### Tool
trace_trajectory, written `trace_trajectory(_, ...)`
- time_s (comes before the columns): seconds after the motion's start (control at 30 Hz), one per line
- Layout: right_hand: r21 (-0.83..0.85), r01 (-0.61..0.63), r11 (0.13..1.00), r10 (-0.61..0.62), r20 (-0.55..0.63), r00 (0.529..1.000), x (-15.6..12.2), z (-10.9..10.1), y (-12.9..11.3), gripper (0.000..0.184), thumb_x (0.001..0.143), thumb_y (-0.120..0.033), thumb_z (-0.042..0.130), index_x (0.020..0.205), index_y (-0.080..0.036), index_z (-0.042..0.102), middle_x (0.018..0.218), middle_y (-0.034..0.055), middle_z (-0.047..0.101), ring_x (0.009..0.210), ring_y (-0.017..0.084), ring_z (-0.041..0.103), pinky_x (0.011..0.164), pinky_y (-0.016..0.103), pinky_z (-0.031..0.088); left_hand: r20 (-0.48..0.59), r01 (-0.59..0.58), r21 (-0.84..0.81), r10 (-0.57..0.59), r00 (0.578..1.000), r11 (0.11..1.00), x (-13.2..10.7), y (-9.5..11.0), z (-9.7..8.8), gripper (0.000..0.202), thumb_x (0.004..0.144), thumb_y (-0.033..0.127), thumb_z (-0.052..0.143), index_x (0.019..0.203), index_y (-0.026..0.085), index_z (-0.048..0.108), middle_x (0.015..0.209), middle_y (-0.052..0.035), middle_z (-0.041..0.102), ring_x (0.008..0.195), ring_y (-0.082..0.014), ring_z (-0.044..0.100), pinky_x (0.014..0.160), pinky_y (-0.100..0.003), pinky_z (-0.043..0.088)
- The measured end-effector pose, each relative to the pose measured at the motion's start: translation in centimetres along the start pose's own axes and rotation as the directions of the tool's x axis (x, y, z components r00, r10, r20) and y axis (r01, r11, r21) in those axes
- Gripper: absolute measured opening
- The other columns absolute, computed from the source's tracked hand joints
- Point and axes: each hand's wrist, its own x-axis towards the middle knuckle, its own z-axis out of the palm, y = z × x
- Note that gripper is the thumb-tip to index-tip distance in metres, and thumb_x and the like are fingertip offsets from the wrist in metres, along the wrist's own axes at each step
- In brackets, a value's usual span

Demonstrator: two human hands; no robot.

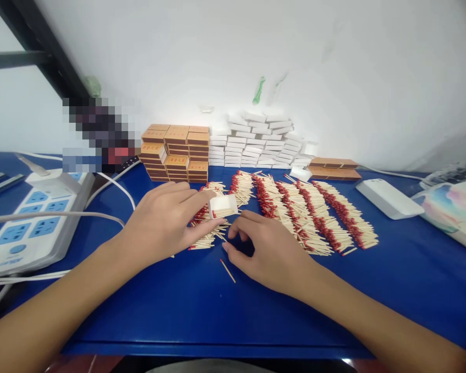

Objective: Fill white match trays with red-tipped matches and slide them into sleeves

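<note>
My left hand is closed on a small white matchbox tray, thumb below it and fingers at its far side. A few matches lie inside the tray along its near edge. Just to the right, my right hand is half curled, with a gap between thumb and forefinger and no object visible in it. Loose red-tipped matches are heaped behind and under the tray. One single match lies on the blue table in front of my hands.
Brown matchboxes are stacked at the back left, beside piled white trays. Rows of matches spread to the right. More brown boxes, a white device, and a power strip with cables stand around.
</note>
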Motion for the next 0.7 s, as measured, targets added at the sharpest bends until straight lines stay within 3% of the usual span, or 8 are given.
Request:
trace_trajectory(0.13,-0.053,-0.02,0.998,0.022,0.03,0.999,-0.1,0.1,0.0,0.006,0.09,-0.019,0.063,0.085,-0.02,0.066,0.085,0.0012,0.064,0.07,0.015,0.057,0.065,0.03,0.038,-0.009,-0.003,0.007,0.003,1.0,1.0,0.0,0.0,0.0,0.032,0.101,0.04,0.064,0.114,0.012,0.071,0.07,-0.0019,0.068,0.062,-0.0177,0.061,0.062,-0.033,0.047)
trace_trajectory(0.3,-0.115,-0.035,0.993,0.054,0.168,0.984,-0.3,-1.8,0.8,0.009,0.089,-0.011,0.06,0.089,-0.019,0.064,0.088,0.0023,0.064,0.073,0.016,0.059,0.064,0.029,0.038,0.008,0.021,-0.007,-0.021,1.0,1.0,-0.1,-0.1,0.0,0.036,0.101,0.044,0.063,0.118,0.013,0.071,0.07,-0.0018,0.066,0.063,-0.0183,0.061,0.062,-0.033,0.048)
trace_trajectory(0.47,-0.118,0.105,0.987,-0.07,0.274,0.959,-0.5,-2.8,1.2,0.019,0.094,-0.006,0.054,0.101,-0.021,0.064,0.102,0.0028,0.062,0.077,0.015,0.059,0.067,0.029,0.039,0.026,0.019,-0.007,-0.019,0.999,1.0,-0.1,-0.2,0.1,0.036,0.1,0.043,0.064,0.115,0.012,0.072,0.067,-0.0011,0.062,0.062,-0.0185,0.06,0.062,-0.033,0.047)
trace_trajectory(0.7,-0.047,0.163,0.985,-0.145,0.264,0.953,-0.3,-2.8,1.3,0.023,0.101,-0.009,0.048,0.106,-0.024,0.065,0.107,0.0026,0.06,0.074,0.013,0.058,0.068,0.029,0.04,0.006,0.016,-0.004,-0.016,1.0,1.0,-0.1,-0.2,0.2,0.034,0.099,0.042,0.066,0.114,0.012,0.071,0.067,-0.0011,0.063,0.062,-0.0182,0.059,0.061,-0.032,0.046)
